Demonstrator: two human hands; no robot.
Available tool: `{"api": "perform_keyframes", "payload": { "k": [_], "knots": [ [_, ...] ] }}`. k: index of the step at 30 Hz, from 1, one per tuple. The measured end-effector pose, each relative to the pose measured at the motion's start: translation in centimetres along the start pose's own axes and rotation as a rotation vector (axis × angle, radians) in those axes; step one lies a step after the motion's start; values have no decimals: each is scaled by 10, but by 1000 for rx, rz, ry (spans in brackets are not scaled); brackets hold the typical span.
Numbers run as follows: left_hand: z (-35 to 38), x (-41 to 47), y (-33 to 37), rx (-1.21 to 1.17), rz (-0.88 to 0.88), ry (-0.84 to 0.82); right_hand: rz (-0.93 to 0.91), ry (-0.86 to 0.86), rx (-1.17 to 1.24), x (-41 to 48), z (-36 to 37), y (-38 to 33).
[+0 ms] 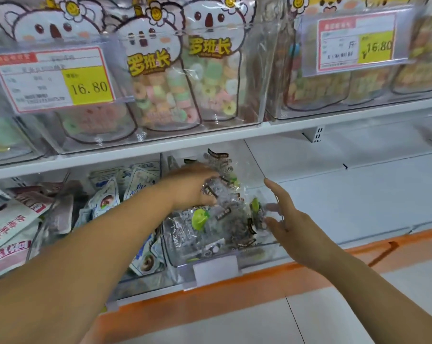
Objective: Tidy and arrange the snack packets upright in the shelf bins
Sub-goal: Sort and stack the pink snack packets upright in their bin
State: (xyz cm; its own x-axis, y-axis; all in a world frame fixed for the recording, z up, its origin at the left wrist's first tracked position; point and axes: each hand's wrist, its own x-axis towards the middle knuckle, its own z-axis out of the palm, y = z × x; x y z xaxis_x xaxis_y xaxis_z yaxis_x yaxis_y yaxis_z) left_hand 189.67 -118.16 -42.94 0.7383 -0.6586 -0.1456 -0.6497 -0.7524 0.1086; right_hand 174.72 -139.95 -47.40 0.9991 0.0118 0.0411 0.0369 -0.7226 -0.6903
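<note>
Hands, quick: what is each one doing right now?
Left hand: grips a clear snack packet in the bin.
Right hand: open, fingers straight, holding nothing.

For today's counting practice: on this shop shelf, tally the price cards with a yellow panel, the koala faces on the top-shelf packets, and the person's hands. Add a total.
Price cards with a yellow panel: 2
Koala faces: 3
Hands: 2, the left hand gripping a clear packet, the right hand open beside it
Total: 7

Shop, price tags (53,79), stocked shelf bins (262,115)
</note>
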Motion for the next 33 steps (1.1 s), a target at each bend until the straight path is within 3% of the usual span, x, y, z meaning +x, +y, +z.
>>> {"api": "perform_keyframes", "payload": {
  "k": [2, 3, 6, 8, 12, 17, 20, 27, 33],
  "knots": [
    [-2, -12, 17, -28, 82, 87, 9, 5, 8, 1, 0, 0],
    [-2, -21, 30, -74, 108, 53, 10, 5, 9, 0, 0, -1],
    [6, -42, 61, -120, 147, -213, 12, 11, 10, 0, 0, -3],
    [12, -46, 64, -84, 154, -283, 11, 17, 4, 0, 0, -5],
    [14, -43, 59, -116, 163, -292, 17, 23, 24, -1, 0, -5],
    [22, -42, 48, -345, 134, -287, 16, 31, 7, -1, 0, -5],
    [21, -42, 44, -346, 116, -246, 17, 25, 2, 0, 1, -4],
    [18, -32, 43, 15, 23, 33, 45, 3, -5, 0, -1, -6],
    [13, -69, 48, -84, 13, 129, 93, -21, 46, 0, -1, -14]
  ]
}}
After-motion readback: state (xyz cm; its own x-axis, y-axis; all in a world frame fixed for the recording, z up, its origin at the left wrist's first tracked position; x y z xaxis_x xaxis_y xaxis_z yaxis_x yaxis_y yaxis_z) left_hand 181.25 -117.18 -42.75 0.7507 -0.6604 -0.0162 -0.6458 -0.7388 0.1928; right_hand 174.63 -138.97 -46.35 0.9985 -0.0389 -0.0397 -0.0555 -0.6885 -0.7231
